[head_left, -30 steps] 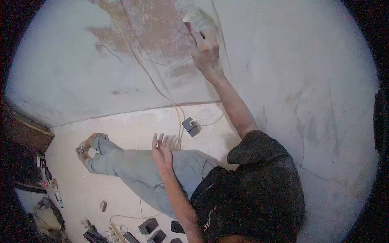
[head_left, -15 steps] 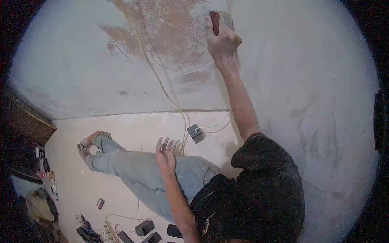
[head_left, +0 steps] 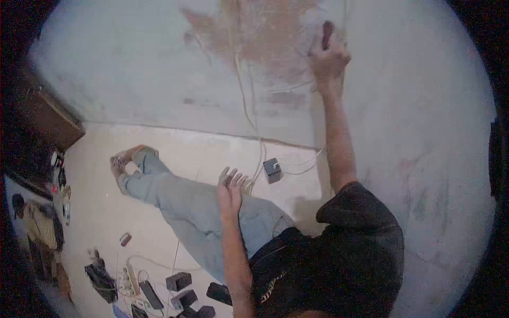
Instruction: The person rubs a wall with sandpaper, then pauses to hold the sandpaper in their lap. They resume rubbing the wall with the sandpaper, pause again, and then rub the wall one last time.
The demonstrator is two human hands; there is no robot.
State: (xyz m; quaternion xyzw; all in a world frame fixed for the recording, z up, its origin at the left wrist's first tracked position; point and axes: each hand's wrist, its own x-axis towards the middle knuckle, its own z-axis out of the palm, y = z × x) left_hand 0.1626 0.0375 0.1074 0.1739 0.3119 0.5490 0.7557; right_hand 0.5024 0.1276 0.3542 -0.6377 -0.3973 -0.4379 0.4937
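Up at the wall near the corner, my right hand [head_left: 330, 59] is closed round the dark red-brown handle [head_left: 327, 35] of a flat tool, whose blade is blurred here. It is beside the rough reddish-brown patch [head_left: 270, 37] on the pale wall [head_left: 143, 69]. My left hand [head_left: 231, 191] rests by my thigh over the grey-blue trousers [head_left: 185, 201], fingers spread and nothing in it. A yellowish cable [head_left: 244, 100] runs down the wall and passes behind the left hand's side.
A black box [head_left: 272, 167] with white cables sits on the floor [head_left: 95, 206] by the wall. Several dark blocks [head_left: 179, 281], a power strip [head_left: 131, 280] and a small reddish item [head_left: 125, 239] lie lower left. Brown furniture [head_left: 58, 119] stands at left, near a person [head_left: 40, 225].
The view has shifted, so the wall patch, cable and both hands appear further right. My right hand still grips the tool, and my left hand stays spread by the thigh.
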